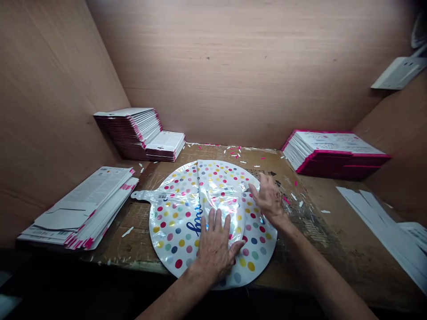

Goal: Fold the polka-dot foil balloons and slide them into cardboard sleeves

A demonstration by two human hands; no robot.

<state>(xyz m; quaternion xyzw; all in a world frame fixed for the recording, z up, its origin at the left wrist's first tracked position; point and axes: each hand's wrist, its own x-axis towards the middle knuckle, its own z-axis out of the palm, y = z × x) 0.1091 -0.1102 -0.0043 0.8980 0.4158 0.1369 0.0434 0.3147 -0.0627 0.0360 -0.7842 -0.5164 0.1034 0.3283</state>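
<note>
A round, flat foil balloon (180, 235) lies on the cardboard-covered bench. It is white with coloured dots and has blue script lettering, partly covered by a folded-over layer. Its narrow tail (142, 195) points left. My left hand (215, 244) rests flat on the balloon's middle, fingers spread across the folded layer. My right hand (268, 198) is at the balloon's upper right, fingers apart and slightly bent, the thumb side close to the folded layer's edge. Whether its fingertips press on the foil cannot be made out.
Printed card sleeves stand in stacks at the back left (133, 129), front left (90, 204) and back right (340, 153). White paper strips (373, 222) lie at right. Small pink and white scraps litter the cardboard (310, 204). Wooden panels (233, 66) enclose the back and sides.
</note>
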